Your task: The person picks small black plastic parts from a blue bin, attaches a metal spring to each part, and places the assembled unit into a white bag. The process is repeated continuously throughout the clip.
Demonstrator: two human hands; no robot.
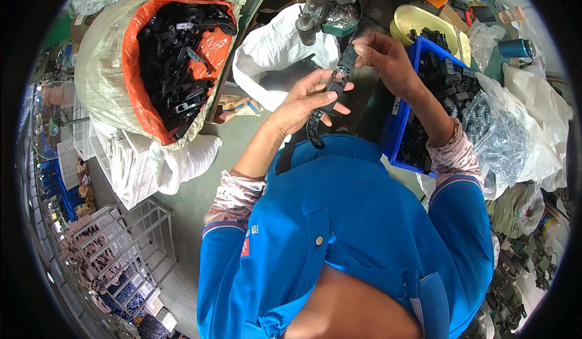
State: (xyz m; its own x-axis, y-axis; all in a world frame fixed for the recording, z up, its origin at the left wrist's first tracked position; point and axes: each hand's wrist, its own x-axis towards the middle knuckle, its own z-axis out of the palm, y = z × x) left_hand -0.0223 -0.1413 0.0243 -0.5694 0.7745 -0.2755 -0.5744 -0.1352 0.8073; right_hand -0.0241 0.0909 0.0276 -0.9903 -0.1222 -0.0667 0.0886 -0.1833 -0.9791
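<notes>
My left hand (307,101) is closed round a black curved plastic part (315,127) with a slotted, hooked lower end. At the part's upper end, the thumb and fingers of my right hand (382,57) pinch a small black block (348,58). Block and curved part meet at a shiny joint between my hands; whether they are fastened together I cannot tell. Both hands are in front of my body, below a machine's metal head (309,21). An open white sack (254,60) with dark contents lies just beyond my left hand.
To the left a large woven sack with an orange liner (130,66) holds many black plastic parts. At the right stand a blue crate (391,130) of black blocks, a yellow tub (412,18) and a clear bag of metal springs (494,136). A green bowl (342,27) holds small metal pieces.
</notes>
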